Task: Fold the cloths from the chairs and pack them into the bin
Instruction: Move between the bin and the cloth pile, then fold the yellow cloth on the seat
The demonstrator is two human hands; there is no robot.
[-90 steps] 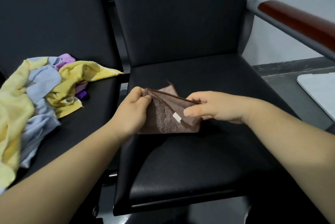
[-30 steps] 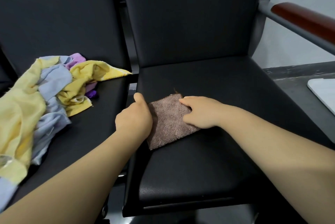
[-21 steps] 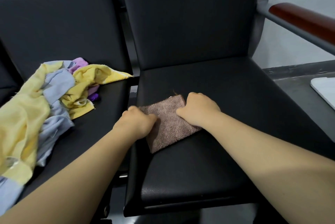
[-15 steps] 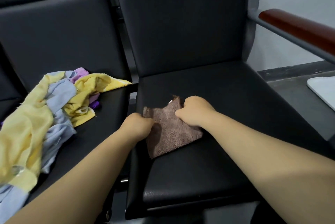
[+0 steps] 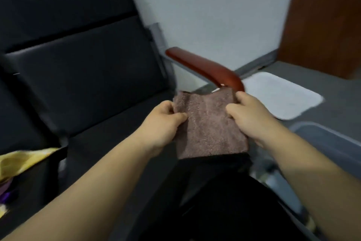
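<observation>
A folded brown cloth (image 5: pixel 209 123) hangs in the air above the right edge of the black chair seat (image 5: pixel 109 127). My left hand (image 5: pixel 162 121) pinches its left edge and my right hand (image 5: pixel 248 115) grips its right edge. The translucent bin (image 5: pixel 328 143) shows at the lower right, on the floor beside the chair; its inside is mostly out of view. A corner of the yellow cloth pile (image 5: pixel 21 160) lies on the left chair.
A red-brown armrest (image 5: pixel 205 69) rises just behind the held cloth. A white lid (image 5: pixel 277 96) lies on the grey floor to the right, and a brown panel (image 5: pixel 322 22) stands against the white wall.
Both hands have lifted the folded brown cloth off the seat and carried it right. My view has swung right, so the bin, the lid and the wall now show.
</observation>
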